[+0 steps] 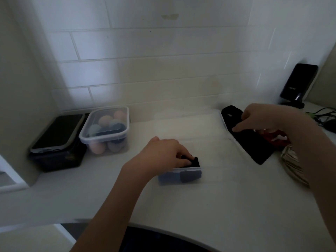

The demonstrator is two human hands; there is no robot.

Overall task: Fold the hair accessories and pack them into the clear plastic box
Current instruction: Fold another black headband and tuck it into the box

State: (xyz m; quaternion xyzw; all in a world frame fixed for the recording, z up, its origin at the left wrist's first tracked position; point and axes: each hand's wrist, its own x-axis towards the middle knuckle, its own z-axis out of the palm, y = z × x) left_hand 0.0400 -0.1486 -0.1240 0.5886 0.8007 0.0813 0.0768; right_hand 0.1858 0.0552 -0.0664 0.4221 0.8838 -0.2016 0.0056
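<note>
1. The clear box (179, 176) sits on the white surface (218, 206) and serves as the landmark; its near wall carries a dark latch tab.
2. The left hand (163, 153) reaches into the box from the left, fingers curled down onto a folded black piece (195, 162) already inside. It presses or pinches it; blur hides which.
3. Right of and behind the box, the right hand (263, 119) pinches a long black band (251, 142) lying flat beside a clear lid (224, 122).
4. Further right of the box lie a red accessory (276, 137) and a striped tan one (292, 164), both partly hidden by the right forearm.
5. Left of the box stand a tub of sponges (105, 131) and a phone (58, 131) on a dark case.
6. Judgement on handling: the band looks like soft, light fabric, limp and not fragile. It should fold without resistance but may spring open once released.
7. Best hold, as I judge it: pinch 1 end, double it over, then keep the fold pressed until it is seated in the box.
8. The box looks small, so a loose fold would likely not fit beside the piece inside.
</note>
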